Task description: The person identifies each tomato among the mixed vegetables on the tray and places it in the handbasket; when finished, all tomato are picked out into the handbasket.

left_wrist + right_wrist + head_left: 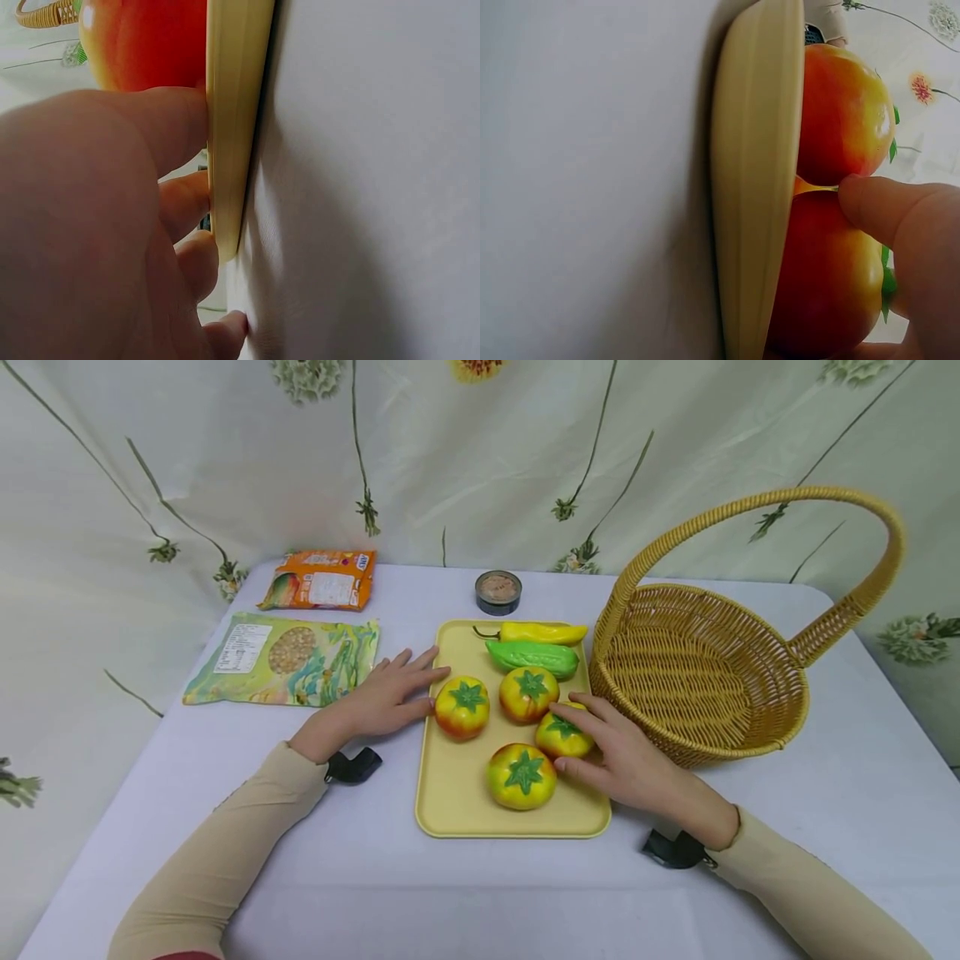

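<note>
A yellow tray point(453, 802) holds several yellow-red tomatoes with green star-shaped tops, a green bumpy bitter gourd point(532, 657) and a yellow pepper point(543, 633). My left hand point(386, 697) rests at the tray's left rim, fingers spread; its thumb is beside the left tomato point(462, 708). With thumb and fingers around it, my right hand point(637, 756) holds the rightmost tomato point(562, 735). In the right wrist view, the thumb lies where that tomato point(825, 277) meets the front tomato point(844, 112). Another tomato point(528, 693) sits just behind the held one.
A wicker basket point(697, 743) with a tall handle stands right of the tray. Behind the tray is a small round can point(498, 592). An orange packet point(322, 581) and a green patterned bag point(292, 660) lie at the left on the white-covered table point(322, 860).
</note>
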Motion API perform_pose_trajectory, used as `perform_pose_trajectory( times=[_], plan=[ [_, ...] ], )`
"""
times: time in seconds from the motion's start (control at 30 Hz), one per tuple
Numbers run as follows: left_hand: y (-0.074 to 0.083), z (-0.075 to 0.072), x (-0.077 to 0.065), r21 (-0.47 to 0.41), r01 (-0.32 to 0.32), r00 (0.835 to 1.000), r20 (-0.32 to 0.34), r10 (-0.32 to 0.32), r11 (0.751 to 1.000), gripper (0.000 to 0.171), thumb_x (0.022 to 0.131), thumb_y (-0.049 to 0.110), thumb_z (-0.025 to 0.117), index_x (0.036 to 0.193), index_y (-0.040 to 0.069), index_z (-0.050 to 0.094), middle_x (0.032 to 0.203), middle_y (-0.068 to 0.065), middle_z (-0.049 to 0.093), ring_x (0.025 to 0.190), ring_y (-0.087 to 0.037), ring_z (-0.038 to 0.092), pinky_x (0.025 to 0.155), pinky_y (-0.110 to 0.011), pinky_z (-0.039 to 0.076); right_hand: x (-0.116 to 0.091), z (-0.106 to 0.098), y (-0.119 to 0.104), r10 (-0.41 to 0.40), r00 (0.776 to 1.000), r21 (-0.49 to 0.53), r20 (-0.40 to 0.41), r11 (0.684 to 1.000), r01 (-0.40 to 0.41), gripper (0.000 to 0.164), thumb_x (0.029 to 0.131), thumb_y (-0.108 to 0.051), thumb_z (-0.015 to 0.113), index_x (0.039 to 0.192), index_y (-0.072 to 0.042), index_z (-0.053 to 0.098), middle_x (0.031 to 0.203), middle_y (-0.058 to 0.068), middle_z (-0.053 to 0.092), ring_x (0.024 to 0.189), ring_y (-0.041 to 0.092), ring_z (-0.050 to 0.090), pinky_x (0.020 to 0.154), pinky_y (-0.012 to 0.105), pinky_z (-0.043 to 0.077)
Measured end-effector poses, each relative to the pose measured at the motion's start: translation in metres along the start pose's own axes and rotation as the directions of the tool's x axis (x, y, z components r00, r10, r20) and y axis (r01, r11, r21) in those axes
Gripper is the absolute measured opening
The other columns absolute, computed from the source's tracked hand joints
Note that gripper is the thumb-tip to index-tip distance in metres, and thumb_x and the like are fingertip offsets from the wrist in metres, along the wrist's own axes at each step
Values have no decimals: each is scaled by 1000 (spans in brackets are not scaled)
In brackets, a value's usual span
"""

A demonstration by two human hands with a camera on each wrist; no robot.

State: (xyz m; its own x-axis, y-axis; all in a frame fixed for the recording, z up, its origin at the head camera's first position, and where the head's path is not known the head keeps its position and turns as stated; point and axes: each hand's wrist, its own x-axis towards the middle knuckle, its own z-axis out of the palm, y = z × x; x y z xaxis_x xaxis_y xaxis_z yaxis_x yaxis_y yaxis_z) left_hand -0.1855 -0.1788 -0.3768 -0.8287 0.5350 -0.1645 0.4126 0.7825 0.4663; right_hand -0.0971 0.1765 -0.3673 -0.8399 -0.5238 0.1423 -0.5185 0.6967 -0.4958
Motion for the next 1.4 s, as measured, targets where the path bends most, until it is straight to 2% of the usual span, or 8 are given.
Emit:
perform_pose_trajectory(
  times=[0.2, 0.63, 0.9, 1.17, 1.4],
  plan=[
    [1, 1, 1, -1, 0, 1000, 2, 0, 1000, 56, 105, 32, 52, 157, 17, 42, 173, -12, 14, 157, -51, 4, 123, -71, 2, -2, 0, 0, 12, 1000, 17, -7, 1000, -11, 62, 93, -30, 75, 149, -14, 52, 152, 24, 45, 134, 43, 53, 106, 62, 49],
    [2, 2, -1, 4, 2, 1000, -1, -2, 1000, 56, 105, 33, 51, 157, 16, 42, 172, -13, 15, 157, -52, 5, 124, -71, 3, -3, -6, -6, -23, 998, 42, -57, 999, 25, 62, 91, -29, 78, 146, -12, 55, 149, 24, 49, 132, 40, 55, 105, 60, 50],
    [1, 1, 0, 0, 1, 1000, -6, -1, 1000, 56, 104, 34, 52, 157, 17, 43, 173, -11, 15, 157, -51, 5, 124, -70, 2, -3, -21, -13, -32, 996, 27, -81, 999, 34, 66, 89, -29, 80, 147, -12, 54, 152, 22, 47, 136, 40, 53, 106, 61, 49],
    [1, 1, 1, 0, 3, 1000, -4, -3, 1000, 56, 104, 36, 52, 156, 17, 43, 173, -10, 15, 157, -50, 5, 125, -69, 3, -1, -39, -16, -108, 979, 12, -172, 994, 111, 65, 83, -21, 84, 141, -9, 59, 147, 23, 54, 128, 43, 60, 98, 58, 56],
    [0, 2, 0, 1, 1, 1000, -10, -1, 1000, 56, 103, 34, 52, 156, 16, 43, 172, -12, 15, 157, -51, 5, 124, -71, 3, 0, -58, -15, -100, 970, 17, -220, 994, 106, 64, 84, -17, 83, 142, -11, 59, 147, 18, 55, 128, 39, 60, 95, 57, 57]
  ],
)
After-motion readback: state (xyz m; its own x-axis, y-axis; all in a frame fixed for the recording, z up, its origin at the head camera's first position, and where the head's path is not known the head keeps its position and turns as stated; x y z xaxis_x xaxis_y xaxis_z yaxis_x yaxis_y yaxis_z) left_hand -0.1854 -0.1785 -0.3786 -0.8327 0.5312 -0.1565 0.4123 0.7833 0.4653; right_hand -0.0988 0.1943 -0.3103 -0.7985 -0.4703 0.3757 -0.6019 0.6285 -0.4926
